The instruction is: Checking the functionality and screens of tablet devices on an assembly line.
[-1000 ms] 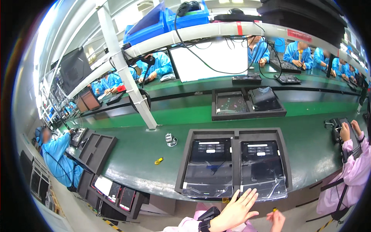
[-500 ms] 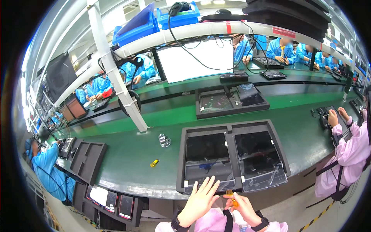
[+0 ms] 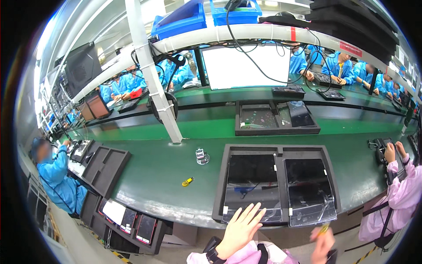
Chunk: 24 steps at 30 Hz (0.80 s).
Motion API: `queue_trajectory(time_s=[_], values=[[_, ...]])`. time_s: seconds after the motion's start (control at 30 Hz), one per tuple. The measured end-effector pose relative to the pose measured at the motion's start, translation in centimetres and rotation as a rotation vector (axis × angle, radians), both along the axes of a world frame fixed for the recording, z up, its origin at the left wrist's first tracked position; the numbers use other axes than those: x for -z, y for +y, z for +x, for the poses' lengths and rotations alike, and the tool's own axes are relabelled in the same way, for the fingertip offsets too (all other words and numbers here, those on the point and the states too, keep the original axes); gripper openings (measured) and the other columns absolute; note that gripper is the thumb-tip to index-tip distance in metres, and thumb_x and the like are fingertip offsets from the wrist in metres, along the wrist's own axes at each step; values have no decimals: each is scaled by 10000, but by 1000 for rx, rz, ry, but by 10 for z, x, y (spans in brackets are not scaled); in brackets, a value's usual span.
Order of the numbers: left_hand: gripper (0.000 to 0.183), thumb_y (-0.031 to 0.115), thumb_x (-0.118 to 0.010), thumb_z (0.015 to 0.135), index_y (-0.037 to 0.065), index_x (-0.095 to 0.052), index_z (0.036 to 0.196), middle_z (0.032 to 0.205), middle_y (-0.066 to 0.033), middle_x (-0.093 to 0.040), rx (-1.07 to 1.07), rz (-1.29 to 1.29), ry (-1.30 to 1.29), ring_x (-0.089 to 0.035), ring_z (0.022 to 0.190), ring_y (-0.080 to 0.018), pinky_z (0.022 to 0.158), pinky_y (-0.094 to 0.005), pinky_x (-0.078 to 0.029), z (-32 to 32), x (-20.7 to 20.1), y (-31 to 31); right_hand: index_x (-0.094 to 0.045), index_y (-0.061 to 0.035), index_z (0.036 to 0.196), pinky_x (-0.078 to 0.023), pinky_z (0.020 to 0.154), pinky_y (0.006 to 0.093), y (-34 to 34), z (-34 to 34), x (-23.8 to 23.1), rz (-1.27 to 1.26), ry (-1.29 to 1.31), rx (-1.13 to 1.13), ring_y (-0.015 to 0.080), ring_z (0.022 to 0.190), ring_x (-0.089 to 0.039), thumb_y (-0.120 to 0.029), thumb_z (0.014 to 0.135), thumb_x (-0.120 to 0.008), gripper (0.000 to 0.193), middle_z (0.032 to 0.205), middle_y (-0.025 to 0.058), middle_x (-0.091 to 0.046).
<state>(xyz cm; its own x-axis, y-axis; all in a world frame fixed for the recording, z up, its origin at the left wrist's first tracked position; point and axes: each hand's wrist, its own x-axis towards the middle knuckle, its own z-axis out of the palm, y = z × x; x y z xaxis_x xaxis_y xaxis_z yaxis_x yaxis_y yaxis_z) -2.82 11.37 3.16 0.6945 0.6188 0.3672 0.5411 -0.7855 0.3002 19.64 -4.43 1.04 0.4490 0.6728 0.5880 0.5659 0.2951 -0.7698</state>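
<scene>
Two dark flat screen panels, the left one (image 3: 252, 174) and the right one (image 3: 306, 178), lie side by side in a black foam tray (image 3: 223, 180). Clear film shows along their near edges. My left hand (image 3: 241, 229) is open, fingers spread, at the near edge of the left panel. Past the near right corner of the tray, my right hand (image 3: 323, 245) is closed and blurred by motion. A small yellow thing (image 3: 324, 229) sticks up from its fingers; its kind is too smeared to name.
On the green bench left of the tray lie a small yellow object (image 3: 188, 181) and a small silvery item (image 3: 201, 156). Another foam tray (image 3: 278, 130) sits beyond. A white post (image 3: 160, 99) rises at left. Phone-like devices (image 3: 145, 229) rest in a lower tray. Co-workers sit on both sides.
My right hand has moved right, away from my left hand, with the yellow thing in it. My left hand stays spread at the left panel's near edge. The view has shifted left.
</scene>
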Motion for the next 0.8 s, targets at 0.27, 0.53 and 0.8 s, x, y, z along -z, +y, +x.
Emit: queue_trajectory(time_s=[0.27,0.53,0.8], values=[[403,282,-475,927,63,-489,1266,1375,-146,-416,65,-55,106,-403,1261,-287,1026,-538,-275,16,1,60,-580,43,816,-432,740,287,67,86,13,-91,60,220,169,763,-562,-105,948,-418,256,932,115,-632],[607,267,-567,848,13,-348,1354,1451,-170,-265,518,-40,-207,-228,1364,-290,1108,-465,-169,116,-1,1,-520,17,844,-372,922,312,87,175,50,39,338,171,176,930,-529,-234,1001,-366,334,787,52,-506],[533,320,-503,887,119,-384,1366,1482,-160,-218,438,-39,-51,-165,1389,-300,1104,-506,-139,170,25,15,-488,7,804,-393,788,289,83,152,32,-85,59,250,145,747,-473,-214,995,-370,315,738,54,-500]])
